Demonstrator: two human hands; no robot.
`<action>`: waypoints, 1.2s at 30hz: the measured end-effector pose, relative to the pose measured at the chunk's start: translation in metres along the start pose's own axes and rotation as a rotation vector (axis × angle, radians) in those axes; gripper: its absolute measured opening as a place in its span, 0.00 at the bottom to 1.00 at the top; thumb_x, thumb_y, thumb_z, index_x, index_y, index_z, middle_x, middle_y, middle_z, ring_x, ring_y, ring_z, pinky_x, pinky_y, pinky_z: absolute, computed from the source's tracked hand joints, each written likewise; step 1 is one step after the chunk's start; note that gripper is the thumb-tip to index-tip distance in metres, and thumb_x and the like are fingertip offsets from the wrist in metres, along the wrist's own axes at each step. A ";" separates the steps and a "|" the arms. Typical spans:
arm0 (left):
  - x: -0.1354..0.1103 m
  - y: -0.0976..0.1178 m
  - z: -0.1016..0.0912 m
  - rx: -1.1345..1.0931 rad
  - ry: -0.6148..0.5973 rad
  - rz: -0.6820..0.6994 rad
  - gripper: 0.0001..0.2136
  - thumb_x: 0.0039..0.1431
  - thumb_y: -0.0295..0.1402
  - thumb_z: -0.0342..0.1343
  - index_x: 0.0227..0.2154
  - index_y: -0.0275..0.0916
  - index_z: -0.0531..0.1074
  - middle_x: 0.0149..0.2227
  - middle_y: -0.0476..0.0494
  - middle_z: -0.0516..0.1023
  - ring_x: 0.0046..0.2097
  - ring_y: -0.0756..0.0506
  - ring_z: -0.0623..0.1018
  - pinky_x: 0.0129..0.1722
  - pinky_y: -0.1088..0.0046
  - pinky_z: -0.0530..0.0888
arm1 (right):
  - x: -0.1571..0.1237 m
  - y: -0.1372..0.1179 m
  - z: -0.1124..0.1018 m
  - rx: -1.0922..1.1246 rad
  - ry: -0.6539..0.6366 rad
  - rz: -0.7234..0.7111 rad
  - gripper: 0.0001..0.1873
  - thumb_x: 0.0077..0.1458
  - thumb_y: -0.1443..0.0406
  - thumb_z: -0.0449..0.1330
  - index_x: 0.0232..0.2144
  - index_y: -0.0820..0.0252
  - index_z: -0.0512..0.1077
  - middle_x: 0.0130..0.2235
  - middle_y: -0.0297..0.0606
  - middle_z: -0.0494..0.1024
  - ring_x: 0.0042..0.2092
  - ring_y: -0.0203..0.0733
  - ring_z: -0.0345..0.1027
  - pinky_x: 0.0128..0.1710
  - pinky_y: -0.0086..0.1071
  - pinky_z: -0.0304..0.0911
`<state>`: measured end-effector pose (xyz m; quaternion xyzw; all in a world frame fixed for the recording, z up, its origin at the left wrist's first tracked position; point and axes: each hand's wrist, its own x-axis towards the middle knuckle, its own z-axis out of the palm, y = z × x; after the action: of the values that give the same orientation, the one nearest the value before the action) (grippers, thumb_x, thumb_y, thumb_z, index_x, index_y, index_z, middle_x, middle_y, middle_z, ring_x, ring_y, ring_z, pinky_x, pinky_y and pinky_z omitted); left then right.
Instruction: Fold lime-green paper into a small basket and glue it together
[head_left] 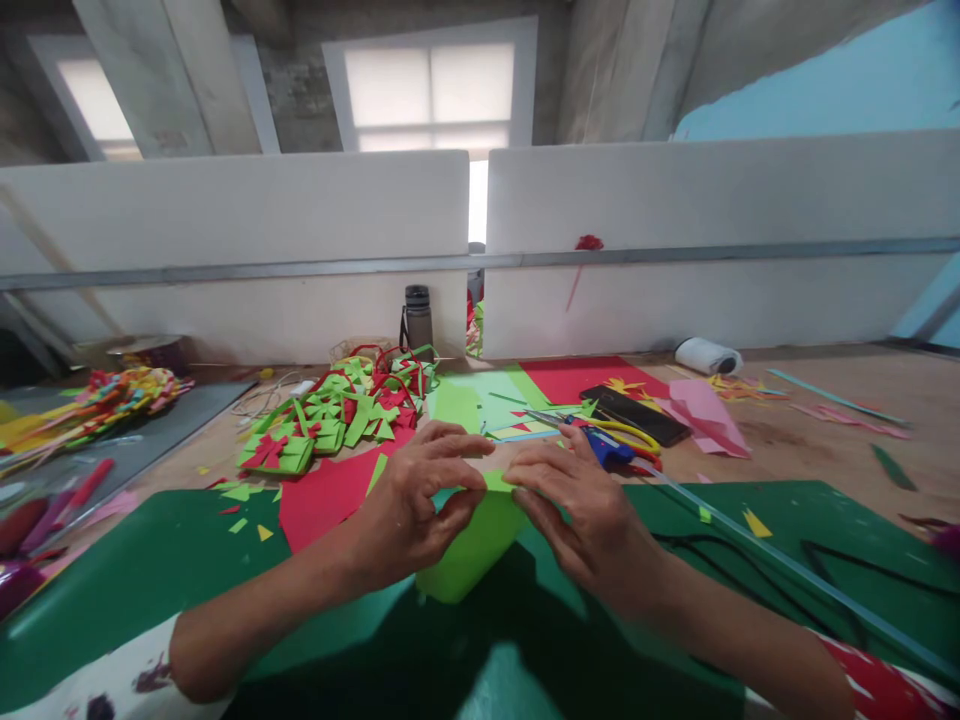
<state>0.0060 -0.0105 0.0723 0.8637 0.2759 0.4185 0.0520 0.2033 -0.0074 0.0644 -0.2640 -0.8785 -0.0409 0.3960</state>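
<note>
Between my two hands a piece of bright green paper or felt [472, 555] is held up above the dark green mat [300, 610]. My left hand [435, 490] pinches its upper left edge between thumb and forefinger. At the upper right edge, my right hand [562, 495] pinches it the same way. The top edge looks folded over, and the sheet hangs down toward me. Just beyond my right hand lies a blue glue gun [609, 447] beside yellow-handled scissors [634, 436]. Red sheet material [322, 498] lies under my left wrist.
A heap of green and red crafted pieces [352, 405] sits at the back left, near a dark bottle [418, 318]. A black phone [637, 413], pink paper [705, 415] and a white roll [707, 356] lie right. A clear glue stick [795, 570] crosses the mat.
</note>
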 end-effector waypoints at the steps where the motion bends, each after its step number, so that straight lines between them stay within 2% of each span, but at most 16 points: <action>1: -0.001 -0.001 0.001 0.004 0.000 0.002 0.07 0.53 0.22 0.52 0.29 0.38 0.72 0.44 0.41 0.76 0.45 0.43 0.72 0.48 0.57 0.68 | 0.000 0.000 0.001 -0.010 0.007 -0.004 0.07 0.57 0.70 0.52 0.36 0.58 0.68 0.36 0.37 0.76 0.40 0.40 0.67 0.53 0.46 0.45; 5: -0.004 -0.004 0.009 0.044 -0.026 0.006 0.07 0.55 0.23 0.52 0.30 0.39 0.73 0.46 0.43 0.75 0.46 0.44 0.70 0.48 0.60 0.68 | -0.003 -0.001 0.008 -0.058 -0.008 -0.038 0.09 0.57 0.72 0.49 0.28 0.59 0.67 0.30 0.35 0.74 0.36 0.39 0.66 0.53 0.48 0.44; 9: -0.006 -0.001 0.013 0.073 -0.004 0.046 0.07 0.55 0.23 0.52 0.30 0.39 0.74 0.45 0.44 0.75 0.46 0.44 0.70 0.47 0.61 0.69 | -0.006 -0.004 0.011 -0.093 -0.015 -0.091 0.09 0.55 0.74 0.48 0.31 0.60 0.66 0.30 0.36 0.73 0.36 0.40 0.65 0.55 0.51 0.41; 14: -0.005 0.003 0.006 0.096 -0.044 0.042 0.06 0.53 0.23 0.52 0.28 0.39 0.73 0.46 0.43 0.75 0.47 0.43 0.69 0.49 0.60 0.68 | -0.005 -0.007 0.007 -0.093 -0.011 -0.091 0.10 0.53 0.75 0.49 0.32 0.60 0.67 0.31 0.37 0.74 0.37 0.40 0.66 0.55 0.51 0.41; 19: 0.000 0.001 -0.005 0.082 0.005 0.022 0.07 0.51 0.21 0.52 0.25 0.38 0.72 0.44 0.42 0.76 0.48 0.43 0.70 0.49 0.60 0.67 | -0.006 0.002 0.003 -0.089 -0.011 -0.043 0.08 0.54 0.75 0.49 0.29 0.61 0.66 0.31 0.37 0.74 0.36 0.40 0.66 0.53 0.49 0.44; 22: 0.004 0.003 -0.012 0.060 0.094 -0.059 0.06 0.53 0.23 0.52 0.25 0.37 0.72 0.39 0.41 0.77 0.44 0.44 0.74 0.45 0.65 0.69 | -0.007 0.010 0.002 -0.085 0.051 0.016 0.07 0.55 0.74 0.51 0.29 0.60 0.66 0.30 0.35 0.73 0.35 0.38 0.66 0.54 0.49 0.43; 25: 0.006 0.008 -0.013 0.041 0.162 -0.219 0.07 0.55 0.29 0.53 0.23 0.36 0.72 0.28 0.43 0.78 0.32 0.47 0.76 0.34 0.72 0.71 | -0.008 0.014 0.004 -0.074 0.100 0.042 0.06 0.53 0.74 0.53 0.29 0.60 0.66 0.29 0.35 0.74 0.34 0.38 0.67 0.54 0.49 0.43; 27: 0.004 0.012 -0.010 0.025 0.119 -0.321 0.08 0.54 0.32 0.55 0.23 0.36 0.73 0.25 0.45 0.77 0.28 0.48 0.76 0.29 0.74 0.71 | -0.008 0.013 0.005 -0.068 0.120 0.038 0.06 0.53 0.74 0.54 0.29 0.60 0.67 0.29 0.35 0.74 0.34 0.38 0.67 0.54 0.50 0.44; 31: -0.001 0.015 0.000 -0.007 0.026 -0.460 0.07 0.48 0.34 0.59 0.29 0.37 0.76 0.31 0.45 0.80 0.34 0.45 0.78 0.34 0.73 0.72 | -0.008 0.008 0.006 -0.066 0.135 0.009 0.07 0.52 0.75 0.54 0.29 0.60 0.67 0.29 0.35 0.74 0.34 0.38 0.67 0.54 0.50 0.43; 33: -0.002 0.015 0.005 -0.044 0.029 -0.492 0.06 0.48 0.32 0.59 0.29 0.38 0.76 0.31 0.46 0.80 0.35 0.46 0.78 0.35 0.74 0.72 | -0.009 0.005 0.005 -0.065 0.134 -0.007 0.07 0.53 0.75 0.54 0.30 0.60 0.67 0.30 0.35 0.74 0.35 0.38 0.66 0.54 0.49 0.43; 36: -0.003 0.012 0.012 -0.120 0.043 -0.494 0.03 0.48 0.29 0.57 0.25 0.37 0.74 0.27 0.48 0.79 0.31 0.48 0.77 0.31 0.76 0.71 | -0.010 0.003 0.005 -0.055 0.114 -0.018 0.07 0.53 0.75 0.53 0.30 0.60 0.67 0.31 0.35 0.74 0.36 0.38 0.66 0.54 0.47 0.43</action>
<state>0.0185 -0.0206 0.0662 0.7563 0.4545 0.4268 0.1979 0.2064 -0.0078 0.0534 -0.2640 -0.8556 -0.0836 0.4374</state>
